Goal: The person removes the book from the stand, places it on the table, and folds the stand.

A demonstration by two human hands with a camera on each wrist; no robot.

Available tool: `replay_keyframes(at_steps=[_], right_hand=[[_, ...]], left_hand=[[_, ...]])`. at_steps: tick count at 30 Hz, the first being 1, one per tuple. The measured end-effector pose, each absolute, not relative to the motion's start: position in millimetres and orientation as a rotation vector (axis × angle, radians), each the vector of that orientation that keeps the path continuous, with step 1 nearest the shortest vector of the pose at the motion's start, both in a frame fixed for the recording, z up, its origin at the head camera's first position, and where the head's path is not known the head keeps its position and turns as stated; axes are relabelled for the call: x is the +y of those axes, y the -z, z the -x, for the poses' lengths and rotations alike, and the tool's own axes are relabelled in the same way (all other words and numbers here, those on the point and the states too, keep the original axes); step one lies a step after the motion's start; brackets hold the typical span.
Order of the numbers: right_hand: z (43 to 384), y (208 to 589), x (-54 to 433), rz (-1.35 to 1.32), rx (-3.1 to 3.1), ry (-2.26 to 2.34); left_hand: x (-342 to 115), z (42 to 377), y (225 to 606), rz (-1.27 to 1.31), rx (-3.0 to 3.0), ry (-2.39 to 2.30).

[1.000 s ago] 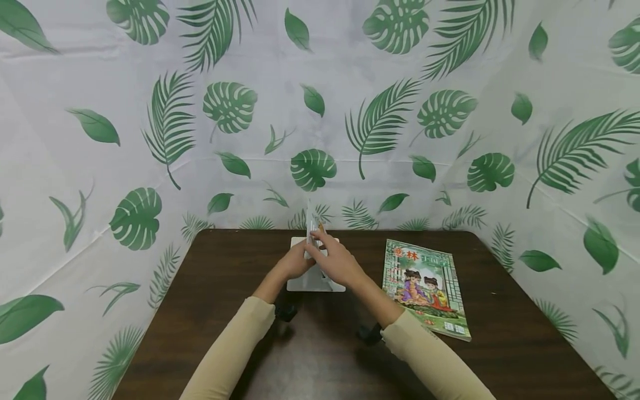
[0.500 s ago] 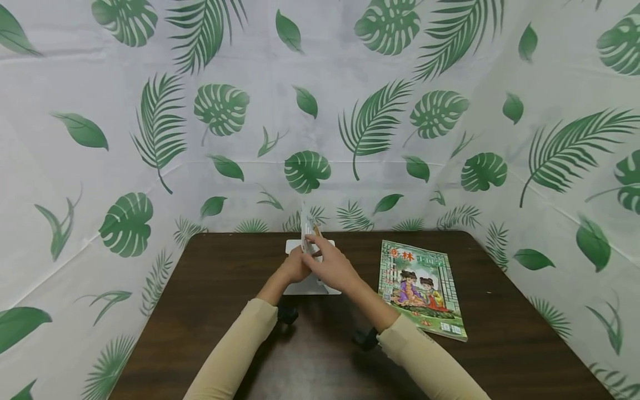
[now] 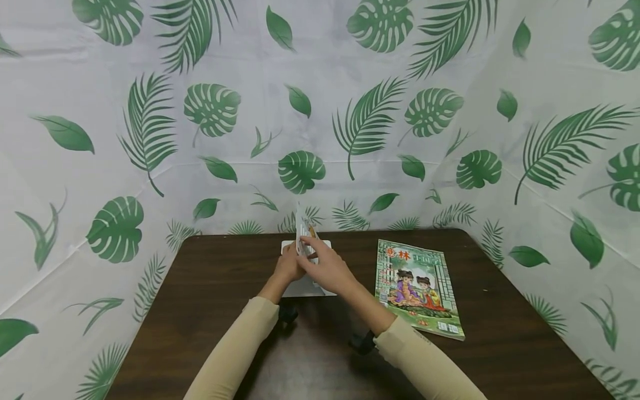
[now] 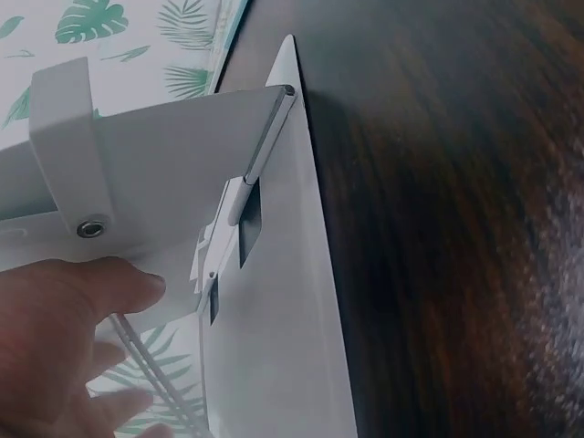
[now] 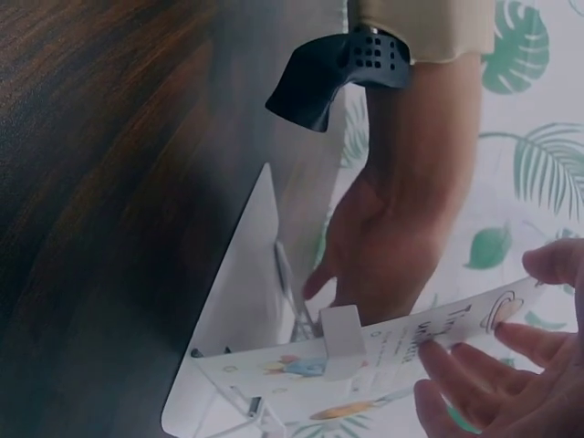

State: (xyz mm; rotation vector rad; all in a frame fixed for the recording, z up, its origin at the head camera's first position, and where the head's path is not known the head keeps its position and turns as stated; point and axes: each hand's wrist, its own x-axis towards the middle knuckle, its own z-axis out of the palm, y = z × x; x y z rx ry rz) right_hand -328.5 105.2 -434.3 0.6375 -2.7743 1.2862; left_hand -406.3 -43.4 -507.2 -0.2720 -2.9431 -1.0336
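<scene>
A white folding book stand stands at the middle of the table's far part, its flat base plate (image 3: pixel 307 288) lying on the wood. From the base rises a panel (image 5: pixel 388 365) with printed pictures and lettering, seen nearly edge-on in the head view. A white clip (image 5: pixel 342 342) sits over the panel, and the hinge (image 4: pixel 242 196) shows in the left wrist view. My left hand (image 3: pixel 289 266) holds the stand from behind, thumb against the panel's plain back. My right hand (image 3: pixel 327 268) pinches the panel's edge between thumb and fingers. Some left fingertips are hidden.
A magazine (image 3: pixel 417 303) with an illustrated cover lies flat on the right of the dark wooden table (image 3: pixel 215 278). Leaf-patterned cloth (image 3: pixel 260 100) hangs behind the table and along its sides. A black wrist mount (image 5: pixel 347 64) shows under the left sleeve.
The head view has turned slightly right, so everything has drifted left in it. Both hands stay at the stand; the left wrist has bent a little and the panel remains raised.
</scene>
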Motion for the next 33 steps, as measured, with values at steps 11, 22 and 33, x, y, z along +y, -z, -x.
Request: replay_keyframes(at_steps=[11, 22, 33], right_hand=[[332, 437, 106, -0.607, -2.741, -1.212], [323, 441, 123, -0.491, -2.666, -1.317], [322, 436, 133, -0.402, -2.616, -1.346]], left_hand=[[-45, 420, 522, 0.419, -2.878, 0.869], [-35, 400, 501, 0.374, -3.03, 0.926], [-36, 407, 498, 0.406, -3.096, 0.713]])
